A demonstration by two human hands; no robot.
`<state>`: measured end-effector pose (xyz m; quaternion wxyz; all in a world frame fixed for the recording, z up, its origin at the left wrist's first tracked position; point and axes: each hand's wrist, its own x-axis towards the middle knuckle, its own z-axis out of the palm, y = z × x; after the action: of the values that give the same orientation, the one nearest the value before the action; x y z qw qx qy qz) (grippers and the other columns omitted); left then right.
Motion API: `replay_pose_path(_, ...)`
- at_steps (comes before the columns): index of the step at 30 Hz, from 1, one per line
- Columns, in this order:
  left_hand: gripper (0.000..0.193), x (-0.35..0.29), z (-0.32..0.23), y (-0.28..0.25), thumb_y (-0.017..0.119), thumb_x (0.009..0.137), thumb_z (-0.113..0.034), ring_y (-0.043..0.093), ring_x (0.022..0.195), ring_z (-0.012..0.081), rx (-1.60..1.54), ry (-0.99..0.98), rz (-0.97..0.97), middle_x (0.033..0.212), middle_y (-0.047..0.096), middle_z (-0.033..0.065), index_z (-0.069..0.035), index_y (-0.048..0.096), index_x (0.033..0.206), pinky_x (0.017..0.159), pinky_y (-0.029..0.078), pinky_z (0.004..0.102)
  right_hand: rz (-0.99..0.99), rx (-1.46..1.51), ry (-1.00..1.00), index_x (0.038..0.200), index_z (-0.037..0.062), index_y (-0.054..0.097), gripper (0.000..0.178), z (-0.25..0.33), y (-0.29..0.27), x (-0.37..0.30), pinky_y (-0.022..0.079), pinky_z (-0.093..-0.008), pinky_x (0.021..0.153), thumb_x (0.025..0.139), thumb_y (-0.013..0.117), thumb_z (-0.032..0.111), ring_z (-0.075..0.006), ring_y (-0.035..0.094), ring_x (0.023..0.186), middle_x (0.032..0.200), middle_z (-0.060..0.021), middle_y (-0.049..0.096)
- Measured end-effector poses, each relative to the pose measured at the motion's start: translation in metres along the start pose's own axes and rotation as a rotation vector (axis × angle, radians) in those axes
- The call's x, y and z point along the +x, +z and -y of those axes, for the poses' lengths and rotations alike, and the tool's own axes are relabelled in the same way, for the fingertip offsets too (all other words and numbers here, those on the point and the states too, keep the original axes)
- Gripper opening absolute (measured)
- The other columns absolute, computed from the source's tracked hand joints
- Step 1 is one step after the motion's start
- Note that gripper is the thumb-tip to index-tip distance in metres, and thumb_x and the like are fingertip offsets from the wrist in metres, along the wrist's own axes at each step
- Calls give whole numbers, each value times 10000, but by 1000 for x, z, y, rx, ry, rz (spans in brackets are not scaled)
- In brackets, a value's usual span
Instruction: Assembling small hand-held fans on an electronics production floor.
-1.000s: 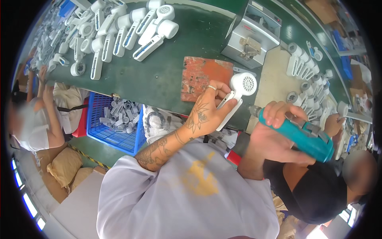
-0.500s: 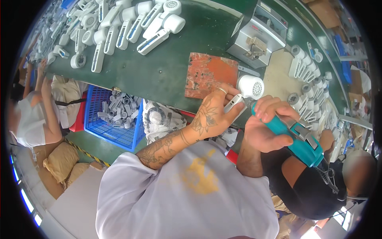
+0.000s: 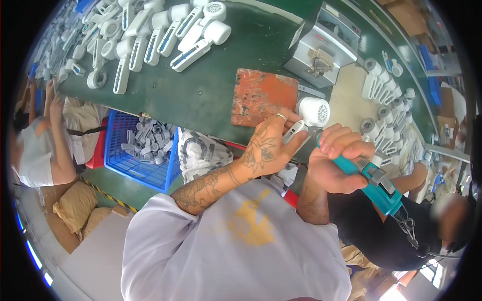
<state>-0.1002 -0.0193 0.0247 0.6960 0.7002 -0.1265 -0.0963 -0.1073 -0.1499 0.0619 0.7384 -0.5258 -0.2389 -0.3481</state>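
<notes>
My left hand (image 3: 266,143) grips a white hair-dryer-shaped unit (image 3: 313,111) by its handle, thumb on one side and fingers on the other. Its round head with a slotted grille points away to the right. In my right hand (image 3: 337,160) is a teal electric screwdriver (image 3: 380,193), held at a slant with the fingers wrapped round its front. The driver's tip is at the unit's neck, just below the round head; whether it touches a screw I cannot make out. An orange-red worn board (image 3: 256,95) lies beyond my left hand.
A grey machine (image 3: 321,45) stands at the back. Many similar white units (image 3: 150,35) lie at the far left, more (image 3: 384,83) at the right. A blue crate (image 3: 143,173) of small parts sits left, below the green table (image 3: 201,108). Another person (image 3: 381,231) is close on my right.
The screwdriver's rear end has swung slightly down and turned a little in my right hand. My left hand keeps its hold on the unit. The view has shifted a little.
</notes>
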Motion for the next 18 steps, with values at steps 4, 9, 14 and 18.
replay_pose_path(4, 259, 2, -3, 4, 687, 910, -25, 698, 877, 185, 70, 28, 17, 975, 686, 143, 35, 554, 1123, 765, 562, 317, -9, -1, -4, 984, 42, 457, 636, 6, -6, 2, 444, -317, 560, 929, 547, 669, -181, 517, 610, 737, -75, 536)
replay_pose_path(9, 268, 11, 2, 13, 698, 920, -55, 680, 869, 160, 70, -2, 53, 974, 675, 120, 13, 566, 1142, 736, 556, 297, -123, -83, -69, 1085, 20, 467, 688, 30, -20, 6, 447, -315, 561, 939, 501, 691, -173, 518, 606, 736, -63, 552)
replay_pose_path(14, 247, 40, -5, 34, 641, 969, -81, 693, 796, 144, -224, -116, 76, 948, 693, 111, 20, 532, 1166, 642, 552, 271, -185, -84, -31, 1110, 16, 468, 678, 58, -42, 3, 437, -316, 523, 935, 538, 667, -185, 520, 601, 729, -68, 554)
replay_pose_path(18, 285, 98, -36, 96, 633, 981, -108, 680, 878, 156, -193, 70, 148, 1080, 665, 132, 18, 520, 1211, 737, 550, 293, -307, -216, 174, 1054, 44, 443, 619, 99, -67, -21, 404, -294, 508, 956, 514, 652, -145, 496, 576, 704, -35, 507)
